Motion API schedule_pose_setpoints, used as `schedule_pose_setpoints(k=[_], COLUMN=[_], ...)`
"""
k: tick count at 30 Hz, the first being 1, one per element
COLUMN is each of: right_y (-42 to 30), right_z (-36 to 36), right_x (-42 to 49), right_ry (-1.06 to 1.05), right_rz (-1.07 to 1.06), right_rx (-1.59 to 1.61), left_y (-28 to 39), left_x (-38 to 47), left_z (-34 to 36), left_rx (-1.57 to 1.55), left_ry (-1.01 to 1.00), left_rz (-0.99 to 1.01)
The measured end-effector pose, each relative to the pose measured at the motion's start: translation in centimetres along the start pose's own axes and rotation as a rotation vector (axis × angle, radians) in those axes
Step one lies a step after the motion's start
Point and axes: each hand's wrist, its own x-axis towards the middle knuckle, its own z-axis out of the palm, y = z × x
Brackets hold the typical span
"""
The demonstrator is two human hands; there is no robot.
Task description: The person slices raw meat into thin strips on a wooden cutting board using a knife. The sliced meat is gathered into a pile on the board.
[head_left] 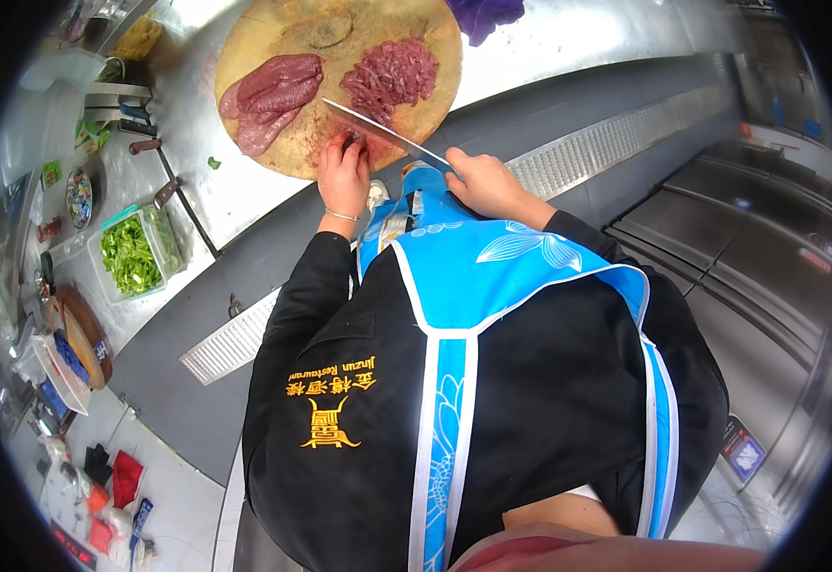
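My right hand (484, 182) grips the handle of a kitchen knife (387, 134), its long blade slanting up and left over a round wooden chopping board (309, 161). On the board's near edge my left hand (344, 168) rests with curled fingertips against a small dark red piece of meat (352, 134), partly hidden by the fingers and blade. Whole slabs of raw dark red meat (276, 93) lie on the board's left side. A heap of cut meat strips (394, 75) sits at the right, beyond the blade.
The board stands on a steel counter (237, 204). Left of it are a plastic tub of chopped green vegetables (130, 254), knives with brown handles (166, 193) and an oval dish (79, 198) of small colourful things. A purple cloth or bag (486, 18) lies behind the board at right.
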Motion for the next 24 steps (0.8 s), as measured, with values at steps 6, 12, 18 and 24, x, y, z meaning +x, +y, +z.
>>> schedule_pose_setpoints(k=[6,12,18,24], right_y=[-1.0,-1.6,-1.1,-0.8], right_z=[-0.3,1.2,1.7,1.7], right_x=[-0.1,0.7,1.0,0.5], right_ry=[-0.068,-0.08,-0.041,-0.112], right_rz=[0.02,0.02,-0.002,0.051], right_rx=[-0.05,-0.086,0.012,-0.033], left_y=[-1.7,-2.6,-2.6,-2.4], left_x=[1.2,1.4,1.5,1.6], left_z=[0.2,0.2,0.2,0.3], left_rx=[0.044,0.043,0.069,0.018], left_ry=[-0.096,-0.114,-0.146,-0.083], left_rz=[0.033,0.077,0.08,0.091])
